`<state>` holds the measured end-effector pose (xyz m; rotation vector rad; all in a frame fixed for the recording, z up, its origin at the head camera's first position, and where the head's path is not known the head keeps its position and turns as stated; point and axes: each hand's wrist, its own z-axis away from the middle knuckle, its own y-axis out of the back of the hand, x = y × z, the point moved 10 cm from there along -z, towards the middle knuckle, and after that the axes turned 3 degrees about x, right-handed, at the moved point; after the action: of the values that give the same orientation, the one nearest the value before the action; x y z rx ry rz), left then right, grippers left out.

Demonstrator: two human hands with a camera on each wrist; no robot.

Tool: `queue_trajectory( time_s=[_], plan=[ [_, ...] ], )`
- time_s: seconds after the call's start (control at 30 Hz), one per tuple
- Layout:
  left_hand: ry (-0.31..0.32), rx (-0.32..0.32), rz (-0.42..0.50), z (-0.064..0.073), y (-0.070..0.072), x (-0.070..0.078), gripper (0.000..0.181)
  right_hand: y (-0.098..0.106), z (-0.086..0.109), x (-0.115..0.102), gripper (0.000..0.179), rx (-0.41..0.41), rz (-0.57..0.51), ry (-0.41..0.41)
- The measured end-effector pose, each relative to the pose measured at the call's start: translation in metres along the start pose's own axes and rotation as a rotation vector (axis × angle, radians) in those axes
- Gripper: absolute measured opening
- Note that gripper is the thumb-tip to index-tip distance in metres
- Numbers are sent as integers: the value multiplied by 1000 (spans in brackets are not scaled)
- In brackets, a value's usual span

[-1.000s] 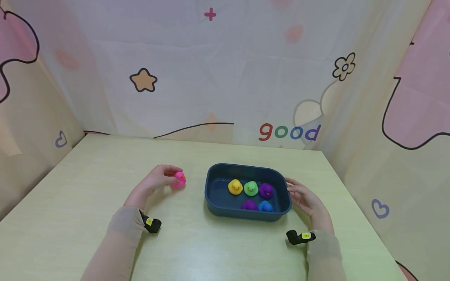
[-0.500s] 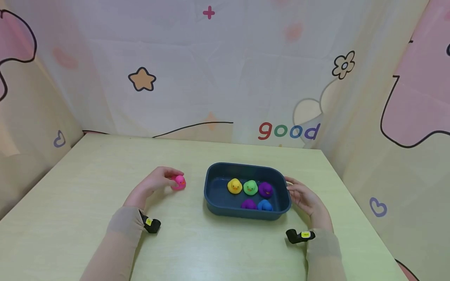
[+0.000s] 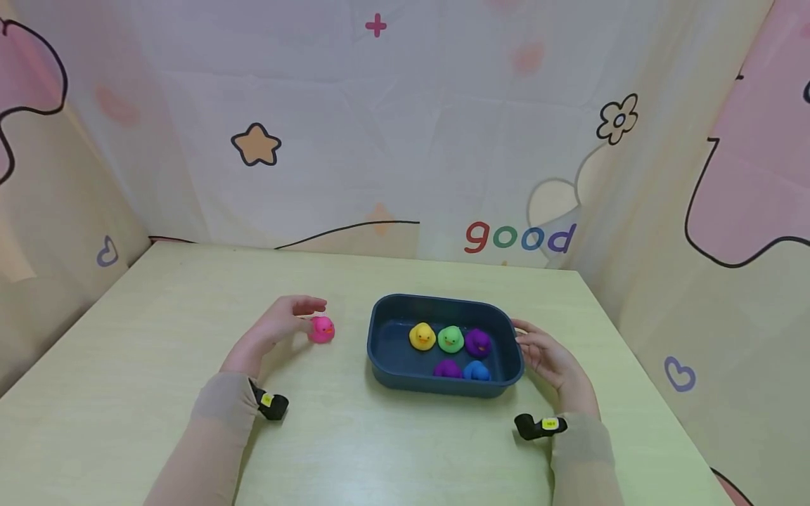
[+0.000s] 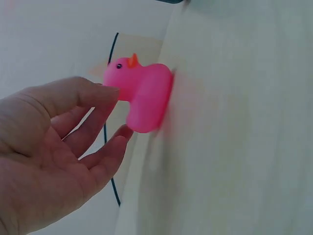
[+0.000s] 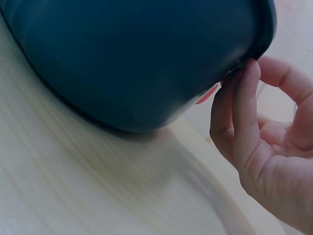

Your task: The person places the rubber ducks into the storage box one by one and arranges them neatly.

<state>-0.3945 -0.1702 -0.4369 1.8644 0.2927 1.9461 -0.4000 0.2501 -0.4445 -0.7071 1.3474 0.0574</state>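
A pink rubber duck (image 3: 323,329) stands on the table, left of a dark blue bin. My left hand (image 3: 285,323) is around its left side, thumb close against the duck's head and the other fingers spread. In the left wrist view the duck (image 4: 146,95) rests on the tabletop, with the thumb tip at its head and the lower fingers near its underside; whether they touch is unclear. My right hand (image 3: 557,365) rests its fingertips on the outer right end of the bin (image 3: 411,383); the right wrist view shows those fingers (image 5: 247,98) just under its rim.
Inside the bin sit a yellow duck (image 3: 422,337), a green duck (image 3: 451,339), a purple duck (image 3: 477,343), another purple duck (image 3: 448,369) and a blue duck (image 3: 477,371). A printed cloth (image 3: 329,140) hangs behind the table (image 3: 354,450) and along both sides.
The pink duck has come down slightly and turned to face forward. My left fingers have lifted off its top and spread. The right hand and the bin stay in place.
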Motion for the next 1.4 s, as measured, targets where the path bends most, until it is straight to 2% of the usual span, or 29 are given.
queue_trajectory(
  time_s=[0.17,0.37,0.47,0.7,0.87,1.13,1.3,1.4],
  plan=[
    [17,-18,-11,1,-3,4,62,1,1,2,45,11,-8,-7],
    [118,-60,-12,1,-15,-7,67,2,2,4,46,0,-6,-5],
    [127,-48,2,0,-18,-9,68,1,2,5,46,-11,-4,-1],
    [173,26,-24,-2,-17,-15,65,1,1,4,45,-17,-10,5],
    [177,48,-53,-3,-17,-16,59,0,1,3,44,-12,-20,0],
    [176,79,-47,-3,-18,-15,48,-1,1,1,43,5,-20,-5],
    [174,84,-48,-2,-17,-14,48,0,0,1,43,17,7,0],
    [183,79,-14,-1,-16,-15,49,1,0,1,43,18,13,2]
  ],
)
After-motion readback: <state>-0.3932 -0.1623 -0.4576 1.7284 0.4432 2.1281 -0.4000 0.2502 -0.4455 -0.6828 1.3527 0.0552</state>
